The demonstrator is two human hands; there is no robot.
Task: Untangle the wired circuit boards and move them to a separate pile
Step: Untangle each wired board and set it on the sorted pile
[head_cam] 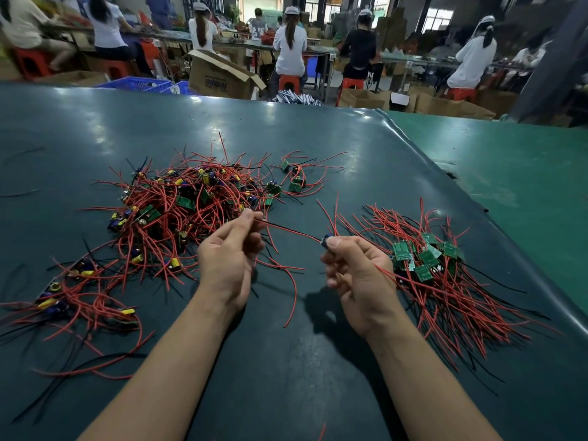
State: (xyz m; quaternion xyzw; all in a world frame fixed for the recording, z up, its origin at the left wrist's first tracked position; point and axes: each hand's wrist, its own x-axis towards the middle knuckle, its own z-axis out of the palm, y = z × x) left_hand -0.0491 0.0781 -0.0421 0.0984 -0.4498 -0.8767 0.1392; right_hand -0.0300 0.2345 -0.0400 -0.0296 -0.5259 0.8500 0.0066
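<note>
A tangled pile of small green circuit boards with red and black wires lies at centre left on the dark green table mat. A neater pile of sorted boards, wires fanned out, lies at the right. My right hand pinches one small circuit board between thumb and fingers. Its red and black wires stretch leftwards to my left hand, which pinches them near their ends. Both hands hover above the mat between the two piles.
A small cluster of boards lies behind the hands, and more loose wired boards lie at the near left. A lighter green table surface adjoins on the right. Several seated workers, cardboard boxes and blue crates fill the background.
</note>
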